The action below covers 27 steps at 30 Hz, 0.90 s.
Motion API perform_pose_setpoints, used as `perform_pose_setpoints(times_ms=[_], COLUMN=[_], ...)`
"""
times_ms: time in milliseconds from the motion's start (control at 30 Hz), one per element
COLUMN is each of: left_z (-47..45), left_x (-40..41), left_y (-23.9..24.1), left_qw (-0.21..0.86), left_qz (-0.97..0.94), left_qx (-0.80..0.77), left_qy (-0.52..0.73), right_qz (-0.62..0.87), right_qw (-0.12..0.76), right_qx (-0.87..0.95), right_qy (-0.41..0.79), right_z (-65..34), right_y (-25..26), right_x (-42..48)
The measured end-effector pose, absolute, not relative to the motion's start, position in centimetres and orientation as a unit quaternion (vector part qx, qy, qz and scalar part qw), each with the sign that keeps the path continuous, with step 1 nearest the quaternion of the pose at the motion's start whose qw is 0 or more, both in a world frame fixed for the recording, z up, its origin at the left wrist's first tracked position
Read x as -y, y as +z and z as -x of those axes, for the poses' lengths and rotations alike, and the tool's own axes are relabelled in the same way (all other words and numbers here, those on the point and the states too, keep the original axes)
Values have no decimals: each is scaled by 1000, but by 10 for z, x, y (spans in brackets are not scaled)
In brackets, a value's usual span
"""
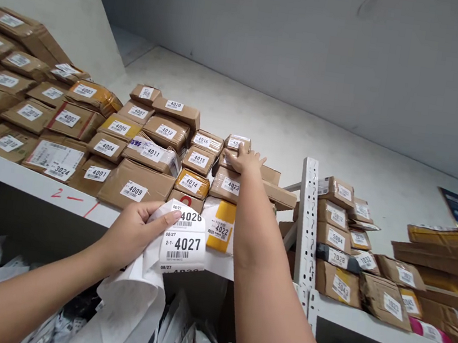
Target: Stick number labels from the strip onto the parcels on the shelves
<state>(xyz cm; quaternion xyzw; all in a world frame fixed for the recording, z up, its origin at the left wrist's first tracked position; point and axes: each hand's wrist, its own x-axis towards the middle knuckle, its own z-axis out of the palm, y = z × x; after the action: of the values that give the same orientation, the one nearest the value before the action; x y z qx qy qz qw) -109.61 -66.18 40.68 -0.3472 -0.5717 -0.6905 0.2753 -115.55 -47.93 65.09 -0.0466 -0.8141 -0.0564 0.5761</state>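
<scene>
A: Item one: long white paper strip of numbered stickers, pinched in the left hand below the white metal shelf; 4026 and 4027 lie uppermost.

B: Right hand?

A: Fingers spread flat on a small brown cardboard parcel atop the stack, clamped on nothing.

B: Progress?

A: Neighbouring cartons read 4001–4023. By my judgement, the strip's remaining stickers are unplaced.
</scene>
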Motion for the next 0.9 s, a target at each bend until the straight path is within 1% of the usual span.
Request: perform_pose_setpoints(times_ms=[233, 333, 400, 433, 467, 500, 533, 567, 600, 633, 667, 700, 733, 767, 833, 900], left_z=[1103, 1105, 1104, 1103, 1102, 1102, 1101, 1101, 1102, 1102, 1103, 1105, 1107, 1109, 1112, 1115], left_x=[666, 665, 664, 662, 660, 658, 656, 654, 651, 648, 645, 642, 639, 636, 630, 621], left_y=[403, 404, 406, 408, 409, 411, 412, 413, 414, 414, 414, 414, 413, 413, 412, 412], left_qw=[277, 285, 290, 292, 293, 295, 296, 297, 300, 304, 309, 314, 317, 320, 331, 342], left_qz=[352, 352, 352, 353, 357, 363, 371, 380, 389, 397, 403, 408, 413, 418, 416, 405], left_qx=[565, 559, 557, 556, 554, 552, 549, 547, 546, 546, 549, 558, 573, 591, 625, 631], left_qy=[-693, -694, -694, -694, -692, -691, -688, -684, -679, -673, -664, -651, -633, -611, -572, -566], right_qz=[23, -10, -67, -122, -195, -277, -365, -433, -470, -483, -484, -477, -465, -450, -420, -399], right_qw=[596, 648, 710, 729, 725, 691, 621, 514, 396, 300, 231, 188, 172, 178, 227, 276], right_qx=[800, 760, 701, 672, 654, 652, 667, 701, 740, 764, 772, 767, 755, 738, 699, 670], right_qy=[-62, -33, 19, 56, 99, 145, 190, 236, 273, 304, 341, 385, 429, 470, 532, 562], right_z=[1160, 1158, 1150, 1144, 1136, 1127, 1117, 1107, 1098, 1090, 1084, 1080, 1079, 1080, 1085, 1092], right_y=[646, 641, 629, 620, 607, 592, 575, 556, 536, 518, 500, 484, 471, 460, 444, 432], right_x=[482, 479, 479, 478, 478, 478, 477, 476, 474, 472, 469, 466, 463, 459, 451, 442])
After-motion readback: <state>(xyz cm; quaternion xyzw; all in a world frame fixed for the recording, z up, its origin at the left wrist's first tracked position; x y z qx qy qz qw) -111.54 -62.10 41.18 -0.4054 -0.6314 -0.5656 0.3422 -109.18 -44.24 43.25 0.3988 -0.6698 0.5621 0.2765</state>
